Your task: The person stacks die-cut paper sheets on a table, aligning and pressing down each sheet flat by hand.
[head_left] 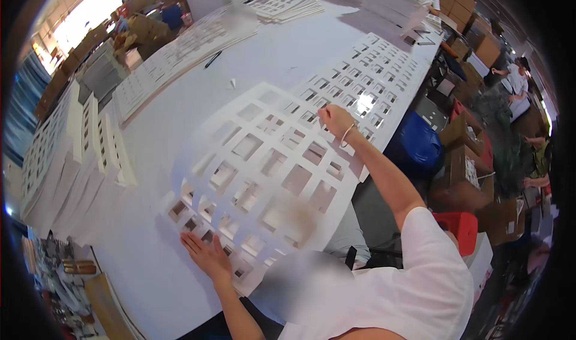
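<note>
A white sheet with rows of rectangular cut-outs (255, 166) bends upward over the table, its left side curling above another cut-out layer beneath. My right hand (337, 122), with a bracelet at the wrist, is closed at the sheet's far right edge; its fingertips are partly hidden. My left hand (208, 258) lies flat, fingers stretched out, by the near left edge of the layers. Just beyond my right hand, a further sheet with smaller cut-outs (346, 64) lies flat along the table's right side. A blur covers part of the near corner.
The white table (162, 160) bears tall stacks of cut-out sheets (72, 166) at left and more stacks (180, 58) at the back. A dark pen (212, 59) lies near them. Blue bag (417, 139), red container (459, 229) and cardboard boxes (462, 172) stand right. Other people sit farther off.
</note>
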A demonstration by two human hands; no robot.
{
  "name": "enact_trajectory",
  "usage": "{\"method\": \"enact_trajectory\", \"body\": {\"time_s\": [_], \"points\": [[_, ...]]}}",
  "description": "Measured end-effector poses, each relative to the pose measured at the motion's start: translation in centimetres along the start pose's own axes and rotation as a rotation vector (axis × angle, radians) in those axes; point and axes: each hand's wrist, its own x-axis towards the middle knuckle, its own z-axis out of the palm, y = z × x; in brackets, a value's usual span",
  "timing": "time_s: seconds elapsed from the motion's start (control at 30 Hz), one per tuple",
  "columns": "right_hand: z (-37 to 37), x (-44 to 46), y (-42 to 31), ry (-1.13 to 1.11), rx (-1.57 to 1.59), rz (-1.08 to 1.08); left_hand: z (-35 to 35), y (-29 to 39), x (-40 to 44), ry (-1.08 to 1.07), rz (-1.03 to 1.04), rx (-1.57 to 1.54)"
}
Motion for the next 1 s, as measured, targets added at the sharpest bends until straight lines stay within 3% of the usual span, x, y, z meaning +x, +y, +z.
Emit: {"method": "enact_trajectory", "body": {"time_s": [0.17, 0.4, 0.53, 0.7, 0.9, 0.93, 1.0], "points": [[7.3, -2.5, 1.6, 0.24, -0.523, -0.122, 0.0, -0.1, -0.3, 0.096, 0.052, 0.005], [7.3, -3.1, 1.1, 0.2, -0.507, -0.178, -2.3, 0.9, -0.6, 0.264, 0.039, -0.015], [8.1, -2.7, 1.5, 0.27, -0.529, -0.176, -6.6, 4.4, -0.8, 0.16, -0.064, -0.191], [8.4, -2.1, 2.0, 0.25, -0.427, -0.15, -6.7, 6.2, -0.2, -0.268, -0.216, -0.385], [9.2, -1.0, 4.9, 0.331, -0.143, -0.203, -6.4, 8.1, -0.8, 0.02, -0.107, -0.596], [8.9, -1.2, 4.8, 0.303, -0.134, -0.174, -6.8, 8.4, -0.8, 0.04, -0.058, -0.553], [8.9, -1.2, 5.4, 0.274, -0.125, -0.13, -6.9, 8.8, -0.7, -0.041, -0.169, -0.849]]}}
